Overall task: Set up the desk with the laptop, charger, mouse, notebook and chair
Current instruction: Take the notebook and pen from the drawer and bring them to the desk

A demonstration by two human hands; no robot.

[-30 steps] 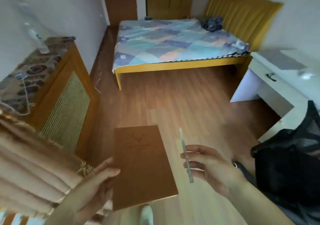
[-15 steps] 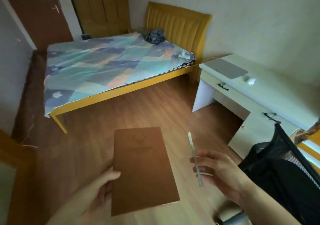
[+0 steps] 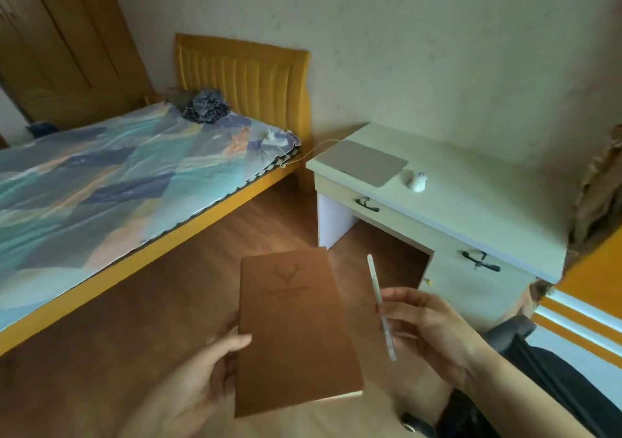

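Observation:
My left hand (image 3: 198,373) holds a brown notebook (image 3: 296,330) with a deer emblem by its lower left edge, flat above the floor. A white pen (image 3: 380,306) is pinched in my right hand (image 3: 427,330), pointing up. Ahead on the right stands the pale desk (image 3: 478,201). A closed grey laptop (image 3: 361,162) lies at its left end, with a white mouse (image 3: 417,181) beside it. A white charger cable (image 3: 303,154) runs from the laptop to a white charger (image 3: 271,137) on the bed. The black chair (image 3: 525,363) is at lower right, partly behind my right arm.
A yellow-framed bed (image 3: 134,181) with a patterned cover fills the left, a dark bundle of cloth (image 3: 205,105) near its headboard. Wooden wardrobe doors (image 3: 64,40) stand at far left. Wooden floor (image 3: 111,330) stretches between bed and desk. A curtain (image 3: 599,185) hangs at the right edge.
My view has swung right and closer to the desk; the left cabinet has gone out of sight. Both hands keep the notebook and pen in the same hold.

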